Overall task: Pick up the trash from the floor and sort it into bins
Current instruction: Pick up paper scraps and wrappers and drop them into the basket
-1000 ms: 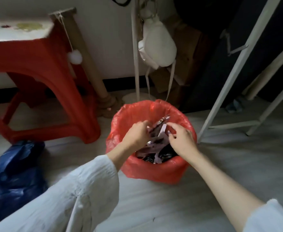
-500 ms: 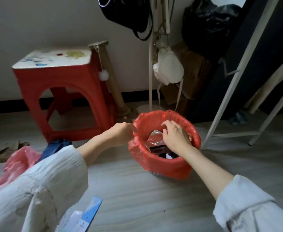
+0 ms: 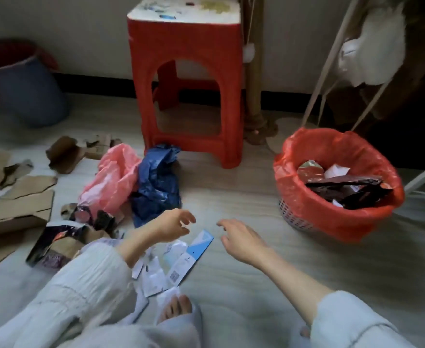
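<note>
While both hands hover low over the floor [image 3: 231, 197], neither holds anything: the left hand [image 3: 171, 226] has its fingers loosely curled and spread, and the right hand [image 3: 241, 238] reaches with relaxed, parted fingers. Between and just below them lies a blue-and-white paper packet [image 3: 196, 249] among small white wrappers [image 3: 153, 275]. Near the left hand sit a crumpled blue plastic bag [image 3: 156, 184] and a pink plastic bag [image 3: 110, 179], touching each other, with dark foil wrappers [image 3: 55, 239] and torn cardboard pieces [image 3: 23, 197] farther left. To the right, well apart from the hands, stands a basket lined with a red bag [image 3: 306, 209], holding dark wrappers and paper. A red stool [image 3: 186, 46] stands behind by the wall, and a blue bin [image 3: 30, 91] sits far left.
</note>
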